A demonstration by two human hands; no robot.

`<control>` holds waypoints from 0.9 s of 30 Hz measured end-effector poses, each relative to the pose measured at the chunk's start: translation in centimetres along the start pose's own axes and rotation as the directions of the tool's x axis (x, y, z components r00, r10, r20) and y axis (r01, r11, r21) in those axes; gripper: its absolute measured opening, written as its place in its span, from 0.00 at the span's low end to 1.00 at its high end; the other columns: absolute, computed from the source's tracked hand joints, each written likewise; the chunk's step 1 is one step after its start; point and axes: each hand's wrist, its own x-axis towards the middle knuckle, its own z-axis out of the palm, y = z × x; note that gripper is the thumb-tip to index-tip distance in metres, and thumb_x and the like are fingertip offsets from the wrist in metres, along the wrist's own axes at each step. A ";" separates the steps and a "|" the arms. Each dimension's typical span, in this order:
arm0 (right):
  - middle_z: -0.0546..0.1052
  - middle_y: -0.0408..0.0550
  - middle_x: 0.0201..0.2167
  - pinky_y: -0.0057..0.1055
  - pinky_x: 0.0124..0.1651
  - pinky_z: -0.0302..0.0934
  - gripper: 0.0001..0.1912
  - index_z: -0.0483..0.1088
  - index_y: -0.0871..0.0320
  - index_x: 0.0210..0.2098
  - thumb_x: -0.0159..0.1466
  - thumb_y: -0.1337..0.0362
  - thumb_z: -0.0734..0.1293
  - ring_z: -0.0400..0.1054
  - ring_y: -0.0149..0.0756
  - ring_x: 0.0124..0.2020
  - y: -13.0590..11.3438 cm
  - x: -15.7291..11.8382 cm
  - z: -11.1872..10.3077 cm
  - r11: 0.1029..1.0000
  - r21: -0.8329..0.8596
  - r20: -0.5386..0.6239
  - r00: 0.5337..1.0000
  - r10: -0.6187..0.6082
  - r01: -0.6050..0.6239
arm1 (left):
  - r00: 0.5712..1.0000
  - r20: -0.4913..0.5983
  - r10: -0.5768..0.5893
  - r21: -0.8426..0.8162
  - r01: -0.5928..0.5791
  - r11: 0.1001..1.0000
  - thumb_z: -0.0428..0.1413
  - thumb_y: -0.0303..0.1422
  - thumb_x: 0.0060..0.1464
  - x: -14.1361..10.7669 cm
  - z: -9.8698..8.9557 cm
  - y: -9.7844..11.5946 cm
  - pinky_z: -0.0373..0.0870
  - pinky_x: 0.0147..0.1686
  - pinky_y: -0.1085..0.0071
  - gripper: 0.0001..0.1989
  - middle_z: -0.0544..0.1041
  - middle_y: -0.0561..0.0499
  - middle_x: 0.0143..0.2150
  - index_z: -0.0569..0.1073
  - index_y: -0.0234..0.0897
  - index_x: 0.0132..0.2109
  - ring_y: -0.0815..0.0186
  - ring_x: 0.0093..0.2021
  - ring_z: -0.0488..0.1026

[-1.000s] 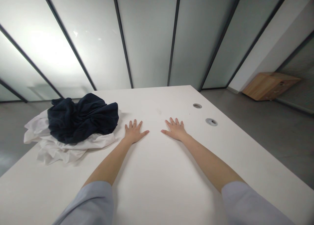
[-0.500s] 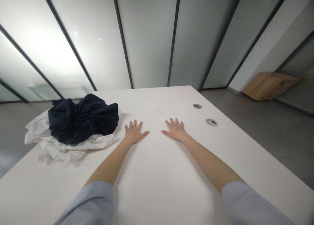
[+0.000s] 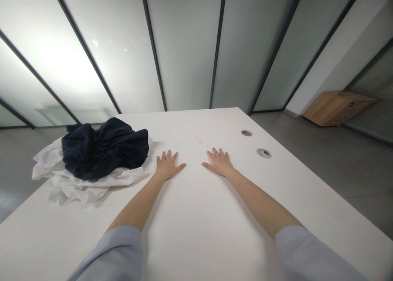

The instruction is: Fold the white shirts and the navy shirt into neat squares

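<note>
Head view: white desk (image 3: pixel 196 207) with left hand (image 3: pixel 167 165) and right hand (image 3: pixel 220 163) lying flat on it, wide open, gripping nothing.
Low wooden drawer cabinet (image 3: pixel 337 108) is standing on the floor off to the right. Navy garment (image 3: pixel 104 150) is sitting bunched on crumpled white cloth (image 3: pixel 89 187) at the desk's left edge, just beside the left hand, fingers spreading. Right hand is resting well apart from that pile, nearest two cable grommets (image 3: pixel 264 153).
</note>
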 end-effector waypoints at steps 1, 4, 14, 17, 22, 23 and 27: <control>0.44 0.55 0.70 0.58 0.64 0.33 0.45 0.48 0.52 0.68 0.60 0.33 0.48 0.34 0.61 0.68 0.0 0.0 0.0 1.000 0.003 -0.003 1.000 0.000 0.000 | 1.000 -0.003 0.001 -0.003 -0.001 1.000 0.35 0.64 0.52 0.0 0.0 0.0 0.42 0.62 0.43 0.44 0.47 0.40 0.71 0.53 0.43 0.68 0.42 0.69 0.42; 0.45 0.55 0.70 0.58 0.63 0.34 0.43 0.49 0.53 0.67 0.61 0.34 0.49 0.36 0.60 0.68 0.1 0.0 0.1 1.000 0.010 -0.017 1.000 -0.003 0.004 | 1.000 -0.018 0.004 -0.011 -0.004 1.000 0.36 0.63 0.53 -0.1 -0.1 0.0 0.43 0.62 0.43 0.43 0.48 0.40 0.70 0.54 0.43 0.68 0.43 0.69 0.44; 0.57 0.56 0.65 0.50 0.63 0.42 0.31 0.62 0.55 0.61 0.65 0.45 0.55 0.48 0.51 0.65 0.3 0.2 0.4 0.999 0.025 -0.157 0.987 -0.033 0.038 | 0.990 -0.130 0.053 -0.031 -0.058 0.998 0.41 0.56 0.57 0.0 0.1 -0.3 0.50 0.61 0.52 0.35 0.57 0.39 0.67 0.62 0.39 0.63 0.49 0.66 0.54; 0.61 0.57 0.63 0.44 0.61 0.47 0.26 0.66 0.57 0.57 0.66 0.49 0.57 0.52 0.48 0.63 0.3 0.2 0.4 0.998 0.017 -0.203 0.978 -0.053 0.057 | 0.981 -0.170 0.091 -0.031 -0.097 0.995 0.43 0.52 0.59 0.0 0.1 -0.4 0.54 0.60 0.55 0.31 0.62 0.39 0.65 0.66 0.37 0.60 0.51 0.64 0.58; 0.67 0.56 0.59 0.39 0.56 0.53 0.21 0.70 0.59 0.51 0.65 0.55 0.59 0.60 0.45 0.57 0.1 0.0 0.0 0.995 -0.003 -0.251 0.963 -0.094 0.097 | 0.965 -0.228 0.126 -0.056 -0.143 0.988 0.46 0.47 0.59 -0.1 -0.2 -0.4 0.62 0.54 0.59 0.24 0.69 0.42 0.59 0.71 0.38 0.55 0.54 0.57 0.65; 0.68 0.56 0.58 0.38 0.55 0.54 0.20 0.71 0.59 0.50 0.65 0.56 0.59 0.61 0.45 0.56 0.1 -0.1 -0.1 0.994 -0.008 -0.259 0.960 -0.103 0.105 | 0.963 -0.235 0.132 -0.060 -0.149 0.987 0.47 0.46 0.59 -0.1 -0.2 -0.4 0.63 0.53 0.59 0.23 0.71 0.43 0.57 0.72 0.38 0.53 0.54 0.56 0.66; 0.72 0.54 0.52 0.36 0.52 0.55 0.17 0.72 0.59 0.46 0.65 0.59 0.59 0.63 0.43 0.52 -0.2 -0.3 -0.4 0.994 -0.027 -0.285 0.952 -0.113 0.110 | 0.958 -0.252 0.140 -0.072 -0.163 0.984 0.47 0.42 0.59 -0.2 -0.5 -0.3 0.64 0.50 0.60 0.19 0.73 0.44 0.52 0.74 0.38 0.49 0.55 0.52 0.68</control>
